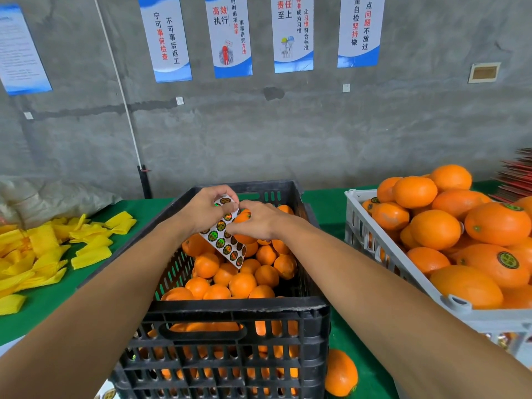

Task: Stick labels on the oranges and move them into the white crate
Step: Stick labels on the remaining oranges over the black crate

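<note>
A black crate (230,312) in front of me holds several unlabelled oranges (241,283). Over its far half my left hand (205,210) pinches the top of a white sheet of round green-and-gold labels (226,240) that hangs down over the fruit. My right hand (259,220) meets the sheet from the right, its fingers curled round an orange (243,217) that shows between the two hands. The white crate (403,272) at the right is heaped with oranges, some bearing labels (508,260).
Yellow foam sleeves (49,249) lie scattered over the green tabletop (325,208) at the left. One loose orange (341,372) sits on the table between the two crates. A grey wall with posters stands behind; red flat stock (515,174) is stacked at the far right.
</note>
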The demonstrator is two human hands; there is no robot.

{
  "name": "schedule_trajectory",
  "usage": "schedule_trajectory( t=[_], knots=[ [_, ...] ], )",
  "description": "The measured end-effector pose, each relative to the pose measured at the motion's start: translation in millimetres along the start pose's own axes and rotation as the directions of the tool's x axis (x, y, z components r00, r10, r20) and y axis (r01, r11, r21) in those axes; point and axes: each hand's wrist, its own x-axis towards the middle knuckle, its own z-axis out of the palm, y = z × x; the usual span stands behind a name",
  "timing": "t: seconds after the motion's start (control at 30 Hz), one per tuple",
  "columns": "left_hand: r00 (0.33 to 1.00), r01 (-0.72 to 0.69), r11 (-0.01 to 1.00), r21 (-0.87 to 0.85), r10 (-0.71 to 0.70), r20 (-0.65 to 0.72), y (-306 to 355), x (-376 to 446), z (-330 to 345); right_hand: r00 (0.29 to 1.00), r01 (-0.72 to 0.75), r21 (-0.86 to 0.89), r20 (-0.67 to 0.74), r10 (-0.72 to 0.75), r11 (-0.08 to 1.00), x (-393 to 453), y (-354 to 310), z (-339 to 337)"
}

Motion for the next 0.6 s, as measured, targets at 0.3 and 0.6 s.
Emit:
schedule_trajectory(
  t=[0.3,0.6],
  knots=[
    [0.993,-0.114,0.991,0.067,0.113,0.012,4.2,-3.3,-3.2,1.0,-0.003,0.096,-0.004,0.004,0.995,-2.2,-1.0,-2.9],
    [0.998,-0.023,0.998,0.066,0.02,0.053,-2.3,4.5,6.1,1.0,-0.026,0.032,0.009,0.026,0.999,4.5,2.3,1.3]
  ],
)
